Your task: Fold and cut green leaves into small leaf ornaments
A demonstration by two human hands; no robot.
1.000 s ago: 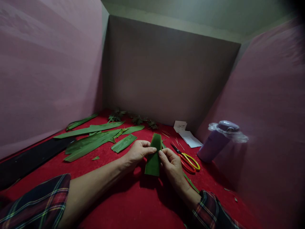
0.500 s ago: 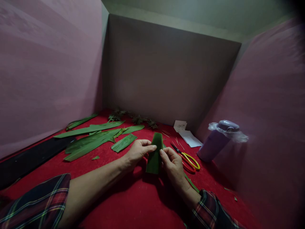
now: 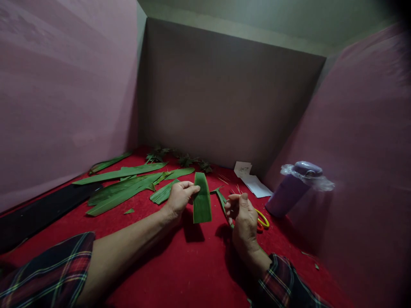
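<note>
In my left hand (image 3: 181, 197) I hold a cut piece of green leaf (image 3: 202, 205) upright, its side edge pinched between thumb and fingers. The piece is broad, with a cut lower end and a pale rim along its edges. My right hand (image 3: 244, 220) is raised to the right of it, apart from the leaf piece. Its fingers are loosely curled and apart, and I see nothing in them. A narrow leaf strip (image 3: 221, 200) lies behind those fingers. Scissors with red and yellow handles (image 3: 263, 219) are partly hidden behind my right hand.
Long leaves (image 3: 128, 192) lie at the left on the red cloth (image 3: 180, 273), with leafy sprigs (image 3: 189, 160) behind. Thin sticks (image 3: 224, 179) and white cards (image 3: 257, 186) lie at the back right. A purple bottle (image 3: 287, 192) stands right; a black strip (image 3: 48, 214) lies left.
My right hand has let go of the leaf piece and moved right, now covering much of the scissors. My left hand has shifted the piece slightly left and up.
</note>
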